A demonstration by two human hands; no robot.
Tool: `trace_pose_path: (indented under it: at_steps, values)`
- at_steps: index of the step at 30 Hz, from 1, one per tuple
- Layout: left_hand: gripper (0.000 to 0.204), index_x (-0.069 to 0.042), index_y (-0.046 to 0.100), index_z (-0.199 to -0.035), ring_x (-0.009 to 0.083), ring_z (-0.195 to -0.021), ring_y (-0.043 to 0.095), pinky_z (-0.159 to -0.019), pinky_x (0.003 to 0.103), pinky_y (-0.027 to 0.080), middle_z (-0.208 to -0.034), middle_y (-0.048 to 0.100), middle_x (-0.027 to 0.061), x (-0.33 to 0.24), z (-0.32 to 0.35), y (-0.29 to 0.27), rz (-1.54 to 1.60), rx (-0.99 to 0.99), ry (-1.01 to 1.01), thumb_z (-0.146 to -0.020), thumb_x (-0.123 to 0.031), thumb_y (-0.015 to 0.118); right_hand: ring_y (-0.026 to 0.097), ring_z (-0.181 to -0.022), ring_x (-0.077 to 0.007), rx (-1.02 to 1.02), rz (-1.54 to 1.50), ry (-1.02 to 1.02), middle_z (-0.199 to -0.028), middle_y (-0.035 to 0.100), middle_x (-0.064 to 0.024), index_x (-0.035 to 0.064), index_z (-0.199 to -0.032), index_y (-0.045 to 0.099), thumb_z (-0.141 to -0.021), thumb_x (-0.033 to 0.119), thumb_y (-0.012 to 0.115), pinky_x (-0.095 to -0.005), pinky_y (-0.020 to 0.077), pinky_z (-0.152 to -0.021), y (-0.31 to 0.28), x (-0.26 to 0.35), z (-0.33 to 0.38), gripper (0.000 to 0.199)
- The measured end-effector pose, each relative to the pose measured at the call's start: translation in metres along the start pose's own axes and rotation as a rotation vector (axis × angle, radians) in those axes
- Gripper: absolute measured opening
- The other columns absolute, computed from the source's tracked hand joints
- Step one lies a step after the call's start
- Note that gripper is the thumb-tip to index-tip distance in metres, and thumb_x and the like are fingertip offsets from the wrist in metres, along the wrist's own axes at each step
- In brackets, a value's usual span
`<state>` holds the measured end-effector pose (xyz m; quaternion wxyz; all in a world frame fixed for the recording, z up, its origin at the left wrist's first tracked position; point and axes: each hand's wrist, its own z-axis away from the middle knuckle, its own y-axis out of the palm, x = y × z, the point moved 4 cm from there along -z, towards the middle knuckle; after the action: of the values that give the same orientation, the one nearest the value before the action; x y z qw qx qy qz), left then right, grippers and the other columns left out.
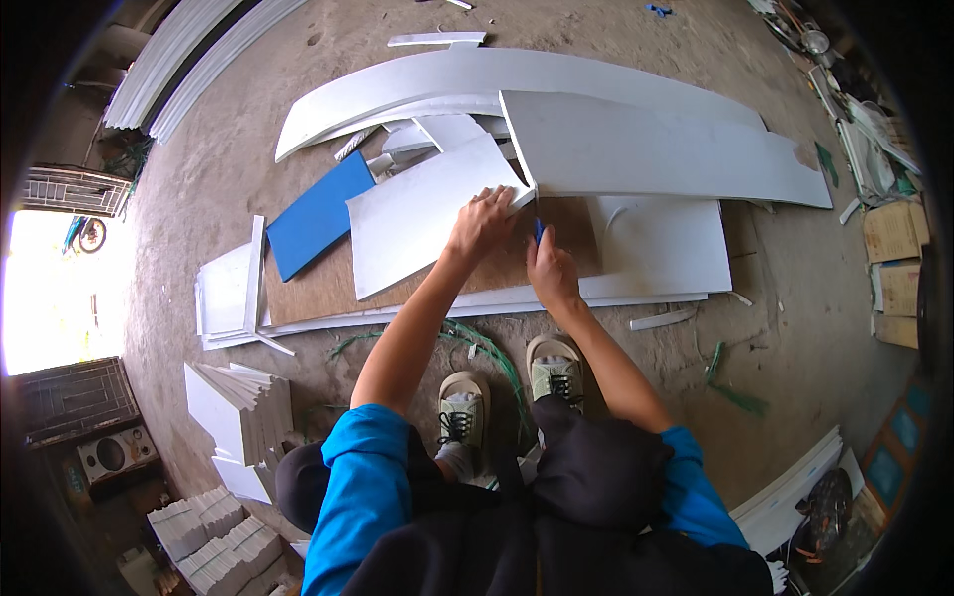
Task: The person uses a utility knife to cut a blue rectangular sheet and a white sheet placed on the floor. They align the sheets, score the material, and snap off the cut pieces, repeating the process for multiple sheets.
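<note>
My left hand lies on the right corner of a white sheet, its fingers stretched over the top near the edge. In my closed right hand is a utility knife with a blue handle. Its blade points away from me, at the near left corner of a large white panel; whether it touches the panel I cannot tell. Beneath the white sheet is a brown board, resting on more white sheets. To the left of the white sheet, a blue panel lies tilted.
Long curved white strips lie behind the work. Green twine trails by my shoes. Stacked white pieces stand at the lower left. Cardboard boxes line the right side. A white offcut lies on the concrete floor.
</note>
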<state>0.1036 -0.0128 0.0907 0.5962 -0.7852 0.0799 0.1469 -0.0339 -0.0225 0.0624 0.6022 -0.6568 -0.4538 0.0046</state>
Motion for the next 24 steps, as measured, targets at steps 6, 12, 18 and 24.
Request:
trace_pose_path:
  at_steps: [6, 12, 18, 24]
  values:
    - [0.034, -0.004, 0.052, -0.109, 0.0291, -0.093, 0.058, -0.077, 0.038, 0.050, -0.107, 0.058, 0.0133, 0.000, -0.001, -0.010, -0.031, 0.041, 0.020, -0.079, -0.020, 0.058, 0.055, -0.042, -0.0318, 0.001, 0.016, -0.035, -0.045, 0.051, -0.0147, -0.0032, -0.099, 0.047, -0.088, 0.021, 0.049, -0.0382, 0.0444, -0.038, -0.011, -0.007, 0.008, 0.026]
    - [0.037, -0.003, 0.052, -0.109, 0.0291, -0.097, 0.056, -0.082, 0.036, 0.048, -0.109, 0.057, 0.0134, 0.000, 0.004, -0.003, -0.069, 0.006, 0.045, -0.075, -0.017, 0.060, 0.056, -0.044, -0.0336, 0.022, -0.039, -0.016, -0.046, 0.052, -0.0156, 0.0011, -0.089, 0.046, -0.088, 0.022, 0.048, -0.0406, 0.0446, -0.039, -0.013, -0.007, -0.012, 0.021]
    - [0.043, -0.003, 0.050, -0.112, 0.0290, -0.104, 0.052, -0.085, 0.037, 0.047, -0.114, 0.054, 0.0147, 0.002, 0.014, 0.005, -0.056, 0.019, 0.038, -0.072, -0.013, 0.061, 0.055, -0.043, -0.0346, 0.053, -0.054, -0.004, -0.046, 0.051, -0.0153, 0.0021, -0.086, 0.045, -0.087, 0.021, 0.048, -0.0415, 0.0440, -0.038, -0.001, -0.014, -0.010, 0.019]
    - [0.045, -0.003, 0.051, -0.110, 0.0289, -0.102, 0.052, -0.085, 0.038, 0.045, -0.112, 0.055, 0.0123, 0.001, 0.017, 0.003, -0.029, 0.008, 0.030, -0.069, -0.014, 0.064, 0.055, -0.045, -0.0350, 0.113, -0.070, 0.030, -0.047, 0.052, -0.0157, 0.0019, -0.086, 0.044, -0.087, 0.020, 0.048, -0.0418, 0.0443, -0.039, -0.004, -0.013, 0.019, 0.019]
